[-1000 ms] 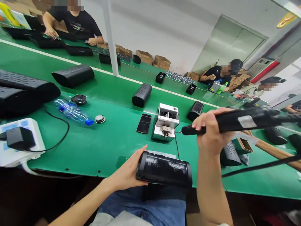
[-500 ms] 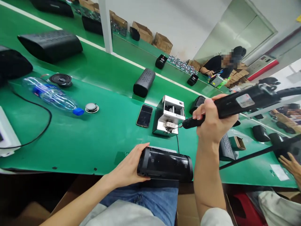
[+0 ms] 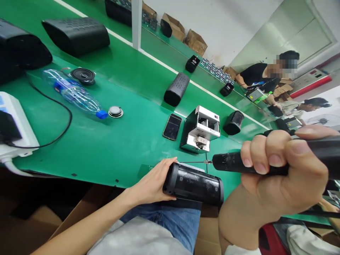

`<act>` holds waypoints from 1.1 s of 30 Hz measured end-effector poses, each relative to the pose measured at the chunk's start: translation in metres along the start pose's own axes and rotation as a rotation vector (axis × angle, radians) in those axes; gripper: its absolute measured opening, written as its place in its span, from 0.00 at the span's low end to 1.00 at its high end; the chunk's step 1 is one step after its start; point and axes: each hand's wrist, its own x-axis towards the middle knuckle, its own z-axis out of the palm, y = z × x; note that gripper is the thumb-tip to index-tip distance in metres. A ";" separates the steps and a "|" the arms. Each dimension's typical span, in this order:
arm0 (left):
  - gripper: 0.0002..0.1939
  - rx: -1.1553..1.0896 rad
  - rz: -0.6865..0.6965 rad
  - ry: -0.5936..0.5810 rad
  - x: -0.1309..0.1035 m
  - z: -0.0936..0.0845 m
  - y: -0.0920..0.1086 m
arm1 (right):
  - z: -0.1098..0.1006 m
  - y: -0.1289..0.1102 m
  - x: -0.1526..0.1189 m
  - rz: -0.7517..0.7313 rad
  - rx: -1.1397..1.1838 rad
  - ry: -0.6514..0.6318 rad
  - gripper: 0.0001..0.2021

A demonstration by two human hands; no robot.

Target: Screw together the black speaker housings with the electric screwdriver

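Observation:
My left hand (image 3: 159, 182) grips the left end of a black speaker (image 3: 196, 184), which lies on its side at the table's front edge, above my lap. My right hand (image 3: 287, 164) is wrapped round a black electric screwdriver (image 3: 228, 162), held nearly level with its long bit pointing left. In the picture the bit's tip comes close to my left fingertips and the speaker's upper left edge; whether it touches a screw I cannot tell. Just beyond the speaker stands a small screw feeder (image 3: 191, 140), white and black, with a smartphone (image 3: 172, 126) lying to its left.
A plastic bottle (image 3: 77, 94), a speaker driver (image 3: 83, 75) and a small round metal part (image 3: 115, 111) lie on the left. A white power strip (image 3: 22, 129) with a black cable is at the far left. More black speakers (image 3: 176, 89) stand along the green bench. A co-worker (image 3: 255, 74) sits opposite.
My right hand has brought the screwdriver from the screw feeder down toward the speaker and nearer the camera. The bit now points left beside the speaker. My left hand keeps its grip.

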 end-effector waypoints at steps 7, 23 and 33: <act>0.74 -0.034 -0.013 0.017 -0.001 0.003 -0.001 | 0.014 0.005 -0.008 -0.024 0.036 -0.098 0.13; 0.63 -0.146 -0.018 0.056 0.008 0.010 -0.003 | 0.018 0.076 -0.031 0.018 0.051 -0.359 0.11; 0.62 -0.172 -0.035 0.050 0.008 0.006 -0.001 | 0.021 0.081 -0.030 0.058 0.066 -0.356 0.10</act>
